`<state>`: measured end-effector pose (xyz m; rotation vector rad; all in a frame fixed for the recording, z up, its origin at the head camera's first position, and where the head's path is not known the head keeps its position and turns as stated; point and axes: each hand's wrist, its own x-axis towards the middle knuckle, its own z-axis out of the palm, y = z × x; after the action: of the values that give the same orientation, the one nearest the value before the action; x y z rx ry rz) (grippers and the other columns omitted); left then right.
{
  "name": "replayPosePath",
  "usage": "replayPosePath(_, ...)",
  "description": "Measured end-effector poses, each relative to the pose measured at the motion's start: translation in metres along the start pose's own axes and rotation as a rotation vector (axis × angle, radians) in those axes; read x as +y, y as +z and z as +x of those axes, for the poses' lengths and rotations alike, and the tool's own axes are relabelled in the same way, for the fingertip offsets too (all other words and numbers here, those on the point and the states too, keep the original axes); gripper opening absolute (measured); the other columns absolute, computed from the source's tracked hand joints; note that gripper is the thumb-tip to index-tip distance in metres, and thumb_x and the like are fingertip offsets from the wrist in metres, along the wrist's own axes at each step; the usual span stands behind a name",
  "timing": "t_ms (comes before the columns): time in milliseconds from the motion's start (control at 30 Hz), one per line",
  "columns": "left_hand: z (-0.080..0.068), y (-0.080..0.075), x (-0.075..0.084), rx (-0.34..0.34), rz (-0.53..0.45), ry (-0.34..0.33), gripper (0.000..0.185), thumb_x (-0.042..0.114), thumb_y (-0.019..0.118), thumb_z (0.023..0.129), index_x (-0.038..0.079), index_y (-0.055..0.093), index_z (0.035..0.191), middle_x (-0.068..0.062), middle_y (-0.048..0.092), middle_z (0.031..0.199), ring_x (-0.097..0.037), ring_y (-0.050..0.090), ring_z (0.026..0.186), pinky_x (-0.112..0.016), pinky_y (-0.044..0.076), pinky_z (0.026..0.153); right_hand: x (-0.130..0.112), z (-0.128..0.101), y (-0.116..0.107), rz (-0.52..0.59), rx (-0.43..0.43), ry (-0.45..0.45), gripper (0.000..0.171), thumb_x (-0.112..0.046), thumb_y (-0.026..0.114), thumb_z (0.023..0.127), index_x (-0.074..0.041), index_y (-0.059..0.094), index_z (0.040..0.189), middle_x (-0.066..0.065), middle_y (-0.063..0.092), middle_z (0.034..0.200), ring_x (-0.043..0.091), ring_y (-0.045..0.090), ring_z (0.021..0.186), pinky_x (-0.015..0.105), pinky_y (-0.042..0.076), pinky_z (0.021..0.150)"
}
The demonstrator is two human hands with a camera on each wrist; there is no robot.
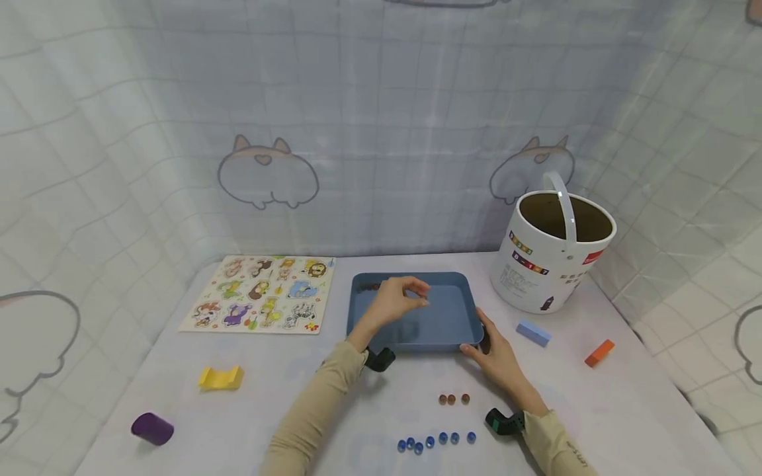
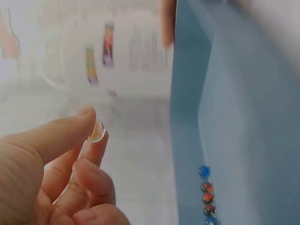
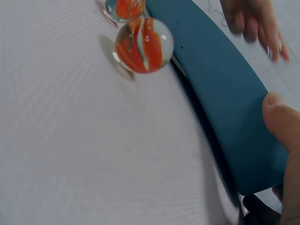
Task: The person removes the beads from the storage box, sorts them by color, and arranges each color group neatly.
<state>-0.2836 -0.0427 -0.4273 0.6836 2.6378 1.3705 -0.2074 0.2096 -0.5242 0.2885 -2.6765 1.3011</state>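
Over the blue tray (image 1: 440, 317), my left hand (image 1: 395, 301) pinches a clear glass marble (image 2: 97, 132) between thumb and finger. My right hand (image 1: 499, 356) grips the tray by its near right corner, with the thumb (image 3: 276, 112) against the wall and the other fingers mostly hidden. Several blue and red-brown marbles (image 2: 207, 198) lie in a row along a tray wall. In front of the tray, three orange-brown marbles (image 1: 451, 399) rest on the table. Nearer the front edge is a loose row of several blue marbles (image 1: 430, 441).
A white bucket (image 1: 536, 277) with a handle stands at the back right. Near it lie a blue block (image 1: 533, 332) and an orange block (image 1: 598, 353). On the left are an animal puzzle board (image 1: 256, 294), a yellow block (image 1: 220, 378) and a purple cylinder (image 1: 152, 428).
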Motion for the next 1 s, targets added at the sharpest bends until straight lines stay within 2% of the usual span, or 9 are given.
replayPosePath(167, -0.046, 0.007, 0.015, -0.093, 0.018, 0.039, 0.023, 0.021, 0.077, 0.084, 0.017, 0.071, 0.105, 0.004, 0.071, 0.095, -0.009, 0.052, 0.061, -0.022, 0.043, 0.057, 0.001, 0.0, -0.006, -0.004, 0.003, 0.002, 0.087, -0.032, 0.072, 0.087, -0.011, 0.021, 0.155, 0.028, 0.032, 0.153, 0.047, 0.037, 0.137, 0.06, 0.033, 0.108)
replayPosePath(300, -0.065, 0.024, 0.02, -0.201, 0.027, 0.065, 0.023, 0.02, 0.079, 0.082, 0.013, 0.071, 0.102, 0.007, 0.07, 0.088, -0.004, 0.049, 0.056, -0.019, 0.04, 0.054, 0.002, 0.003, -0.01, -0.016, 0.027, 0.007, 0.087, -0.03, 0.072, 0.086, -0.012, 0.022, 0.155, 0.029, 0.035, 0.151, 0.047, 0.039, 0.135, 0.06, 0.033, 0.108)
replayPosePath(400, -0.073, 0.038, 0.018, -0.268, 0.066, 0.055, 0.022, 0.019, 0.081, 0.08, 0.015, 0.071, 0.099, 0.011, 0.069, 0.082, 0.0, 0.051, 0.059, -0.017, 0.04, 0.057, 0.003, 0.004, -0.01, -0.008, 0.027, 0.005, 0.087, -0.03, 0.072, 0.087, -0.011, 0.021, 0.155, 0.029, 0.034, 0.151, 0.047, 0.039, 0.136, 0.06, 0.031, 0.109)
replayPosePath(567, -0.082, 0.053, 0.011, -0.326, 0.183, 0.02, 0.023, 0.018, 0.085, 0.074, 0.018, 0.071, 0.093, 0.014, 0.067, 0.073, 0.004, 0.053, 0.063, -0.015, 0.042, 0.063, 0.001, 0.004, -0.007, -0.001, 0.005, 0.01, 0.088, -0.031, 0.072, 0.087, -0.009, 0.021, 0.155, 0.03, 0.035, 0.15, 0.047, 0.039, 0.135, 0.06, 0.03, 0.109)
replayPosePath(833, -0.089, 0.065, 0.01, -0.346, 0.287, 0.027, 0.028, 0.02, 0.088, 0.069, 0.023, 0.069, 0.089, 0.017, 0.062, 0.069, 0.005, 0.049, 0.06, -0.015, 0.04, 0.058, -0.002, 0.002, -0.006, 0.002, -0.007, 0.027, 0.087, -0.033, 0.071, 0.088, -0.014, 0.02, 0.156, 0.027, 0.032, 0.153, 0.047, 0.037, 0.137, 0.062, 0.029, 0.11)
replayPosePath(1000, -0.094, 0.07, 0.01, -0.356, 0.28, -0.001, 0.029, 0.018, 0.088, 0.068, 0.023, 0.069, 0.09, 0.016, 0.061, 0.07, 0.004, 0.049, 0.06, -0.016, 0.04, 0.059, -0.002, 0.0, -0.004, 0.012, -0.011, 0.019, 0.088, -0.032, 0.072, 0.087, -0.012, 0.021, 0.155, 0.028, 0.032, 0.153, 0.047, 0.037, 0.137, 0.06, 0.029, 0.11)
